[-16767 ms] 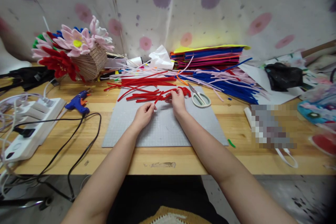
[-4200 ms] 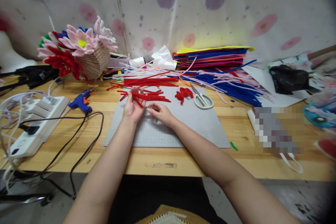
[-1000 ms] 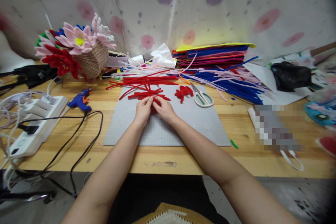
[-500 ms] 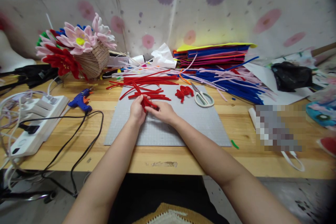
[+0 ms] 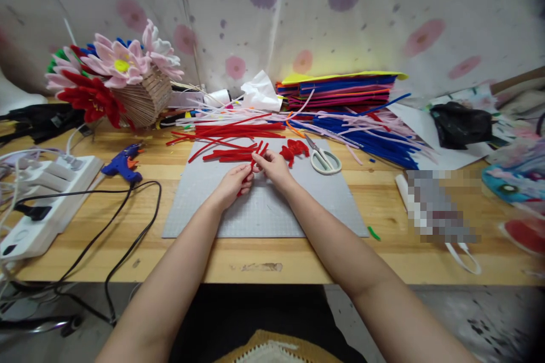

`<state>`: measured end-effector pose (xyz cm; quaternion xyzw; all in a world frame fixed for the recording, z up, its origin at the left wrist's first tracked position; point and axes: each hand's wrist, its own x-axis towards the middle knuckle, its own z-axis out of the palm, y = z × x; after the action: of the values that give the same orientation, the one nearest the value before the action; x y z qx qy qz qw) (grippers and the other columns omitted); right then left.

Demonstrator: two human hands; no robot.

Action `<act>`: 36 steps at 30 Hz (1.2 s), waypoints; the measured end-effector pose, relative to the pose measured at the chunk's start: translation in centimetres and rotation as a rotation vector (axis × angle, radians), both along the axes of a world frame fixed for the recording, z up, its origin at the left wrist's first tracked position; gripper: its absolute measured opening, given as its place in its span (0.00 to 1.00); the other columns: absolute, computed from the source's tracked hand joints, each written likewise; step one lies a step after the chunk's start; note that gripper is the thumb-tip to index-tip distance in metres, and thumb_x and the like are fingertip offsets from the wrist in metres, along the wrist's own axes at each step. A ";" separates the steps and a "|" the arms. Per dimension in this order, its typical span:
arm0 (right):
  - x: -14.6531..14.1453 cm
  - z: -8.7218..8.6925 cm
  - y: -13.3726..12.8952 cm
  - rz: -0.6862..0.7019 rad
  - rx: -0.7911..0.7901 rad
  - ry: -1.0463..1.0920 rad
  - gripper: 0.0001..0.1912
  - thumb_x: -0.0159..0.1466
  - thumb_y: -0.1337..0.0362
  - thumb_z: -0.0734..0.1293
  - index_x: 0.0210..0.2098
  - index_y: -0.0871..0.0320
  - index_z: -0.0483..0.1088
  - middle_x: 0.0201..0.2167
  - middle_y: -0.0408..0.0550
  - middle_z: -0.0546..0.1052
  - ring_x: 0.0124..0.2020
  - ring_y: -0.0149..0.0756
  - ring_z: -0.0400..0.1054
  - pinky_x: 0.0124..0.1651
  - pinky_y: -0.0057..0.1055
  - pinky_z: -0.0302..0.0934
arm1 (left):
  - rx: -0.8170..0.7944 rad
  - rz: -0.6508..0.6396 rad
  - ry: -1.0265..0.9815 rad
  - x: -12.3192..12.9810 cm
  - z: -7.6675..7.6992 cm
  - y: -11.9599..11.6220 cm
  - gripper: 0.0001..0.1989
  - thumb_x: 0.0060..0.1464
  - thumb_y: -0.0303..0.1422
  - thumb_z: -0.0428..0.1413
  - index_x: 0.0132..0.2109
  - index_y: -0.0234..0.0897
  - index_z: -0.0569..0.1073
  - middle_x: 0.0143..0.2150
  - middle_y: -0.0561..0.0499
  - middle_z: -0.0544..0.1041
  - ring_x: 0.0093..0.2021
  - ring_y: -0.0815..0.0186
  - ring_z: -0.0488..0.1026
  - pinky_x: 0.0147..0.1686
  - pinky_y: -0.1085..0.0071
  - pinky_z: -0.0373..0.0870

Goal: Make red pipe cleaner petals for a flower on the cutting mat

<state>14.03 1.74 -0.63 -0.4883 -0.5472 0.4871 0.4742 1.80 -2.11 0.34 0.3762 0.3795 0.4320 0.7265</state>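
Over the grey cutting mat (image 5: 264, 215), my left hand (image 5: 233, 184) is closed around red pipe cleaners (image 5: 253, 163). The fingertips of my right hand (image 5: 272, 167) pinch the same red strands from the other side, so both hands meet on them. Part of the strands is hidden by the fingers. Just beyond the hands, loose red pipe cleaners (image 5: 225, 154) lie on the mat's far part. To the right are curled red pipe-cleaner pieces (image 5: 294, 150) and a pair of scissors (image 5: 324, 160) with pale handles.
A blue glue gun (image 5: 123, 163) and a white power strip (image 5: 55, 204) with trailing cables are on the left. Behind stand a basket of fuzzy flowers (image 5: 145, 96) and bundled pipe cleaners (image 5: 340, 93). Blue strands (image 5: 374, 144) and a black bag (image 5: 462, 127) lie to the right.
My hands have shifted a little to the right with the red strands. The right hand has turned upward, its fingertips now at the strands' upper part. The view has moved slightly.
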 end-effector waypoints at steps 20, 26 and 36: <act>0.7 0.6 -0.9 0.448 0.189 -0.074 0.09 0.58 0.57 0.58 0.34 0.56 0.62 0.21 0.38 0.65 0.19 0.25 0.58 0.25 0.25 0.54 | -0.484 -0.237 -0.460 -2.4 1.7 -0.1 0.07 0.54 0.28 0.44 0.28 0.33 0.61 0.19 0.58 0.53 0.12 0.81 0.49 0.07 0.88 0.42; 0.6 0.8 -1.0 0.277 0.287 -0.315 0.06 0.60 0.61 0.57 0.30 0.56 0.60 0.19 0.38 0.66 0.21 0.27 0.61 0.30 0.26 0.55 | -0.176 -0.090 -0.091 -1.3 0.9 0.1 0.09 0.53 0.31 0.47 0.27 0.33 0.63 0.18 0.59 0.53 0.13 0.81 0.45 0.09 0.84 0.39; -0.4 0.8 -0.8 0.104 0.133 -0.351 0.07 0.59 0.61 0.58 0.27 0.56 0.57 0.16 0.38 0.66 0.21 0.28 0.64 0.27 0.26 0.57 | 0.799 0.391 1.234 0.1 -0.2 0.0 0.09 0.52 0.32 0.46 0.29 0.36 0.68 0.30 0.47 0.71 0.31 0.67 0.67 0.31 0.72 0.59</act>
<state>13.67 0.97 0.16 -0.5043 -0.6772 0.3809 0.3768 1.90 -2.14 0.09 0.7099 0.5915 0.3687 0.1017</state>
